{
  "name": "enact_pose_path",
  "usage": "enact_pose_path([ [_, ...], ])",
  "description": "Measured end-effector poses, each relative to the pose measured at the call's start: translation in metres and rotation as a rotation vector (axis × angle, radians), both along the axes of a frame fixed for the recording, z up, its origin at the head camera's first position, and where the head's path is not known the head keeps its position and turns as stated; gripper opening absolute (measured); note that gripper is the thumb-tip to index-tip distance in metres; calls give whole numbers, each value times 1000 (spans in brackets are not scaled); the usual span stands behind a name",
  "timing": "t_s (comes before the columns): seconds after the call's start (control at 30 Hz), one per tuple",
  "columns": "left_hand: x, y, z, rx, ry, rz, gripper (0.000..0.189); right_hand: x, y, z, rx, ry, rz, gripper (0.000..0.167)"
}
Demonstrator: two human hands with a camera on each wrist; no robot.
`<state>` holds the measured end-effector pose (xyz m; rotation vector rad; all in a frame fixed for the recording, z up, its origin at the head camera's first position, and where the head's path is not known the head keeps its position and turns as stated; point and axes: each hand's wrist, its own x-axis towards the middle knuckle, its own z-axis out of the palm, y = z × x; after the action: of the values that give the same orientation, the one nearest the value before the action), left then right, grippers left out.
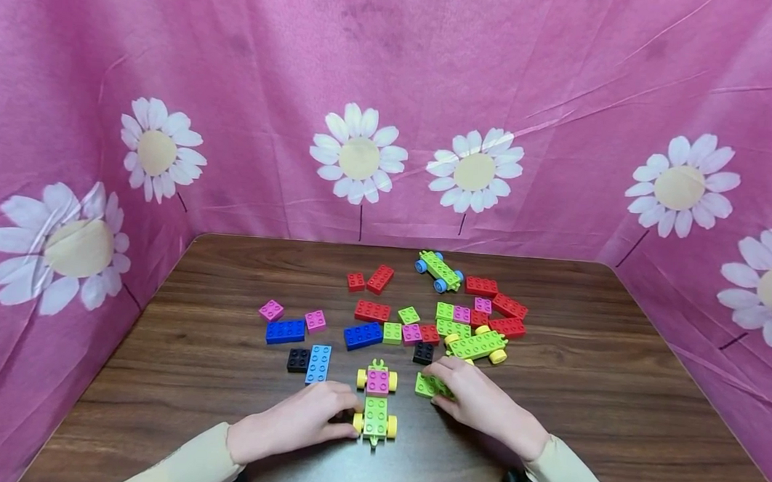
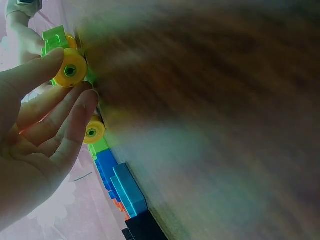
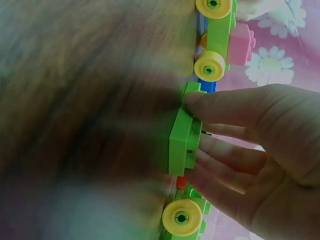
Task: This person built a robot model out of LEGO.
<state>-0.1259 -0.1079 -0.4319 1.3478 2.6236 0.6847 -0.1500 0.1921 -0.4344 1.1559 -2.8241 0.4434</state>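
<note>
In the head view a green toy car base (image 1: 375, 418) with yellow wheels stands near the table's front, a pink brick (image 1: 378, 382) on its far end. My left hand (image 1: 307, 420) holds it from the left, thumb and fingers about a near yellow wheel (image 2: 70, 68) in the left wrist view. To the right, my right hand (image 1: 476, 398) pinches a green brick (image 3: 181, 137) between thumb and fingers, close over the table. Part of that brick is hidden under the fingers in the head view. A black brick (image 1: 423, 353) lies just beyond it.
Another green car base (image 1: 479, 345) with yellow wheels sits beyond the right hand, and one with blue wheels (image 1: 440, 271) at the back. Red bricks (image 1: 372, 311), blue bricks (image 1: 286, 331) and a light-blue brick (image 1: 318, 364) lie scattered on the brown table (image 1: 189, 376). A pink curtain (image 1: 253, 154) surrounds it.
</note>
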Motion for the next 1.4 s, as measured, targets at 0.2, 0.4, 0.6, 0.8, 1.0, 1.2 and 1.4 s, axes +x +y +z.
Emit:
enact_pose_path([
  [0.2,0,1,0,5,14,-5,17,-1,0,1,1,-2,-4,31],
  [0.4,-1,1,0,6,14,-2,17,-1,0,6,-6,-3,-9,32],
  [0.6,-2,0,-1,10,9,2,17,-2,-3,14,-34,26,6,33],
  [0.8,-1,1,1,0,22,1,17,0,-11,25,-69,91,39,34],
  [1.0,-1,2,0,-2,35,0,17,2,-22,37,-85,85,61,35],
  [1.2,-2,1,0,-8,28,5,17,4,-32,42,-87,92,100,34],
  [1.4,-3,1,-1,-1,44,-2,17,4,-42,43,-74,76,114,34],
])
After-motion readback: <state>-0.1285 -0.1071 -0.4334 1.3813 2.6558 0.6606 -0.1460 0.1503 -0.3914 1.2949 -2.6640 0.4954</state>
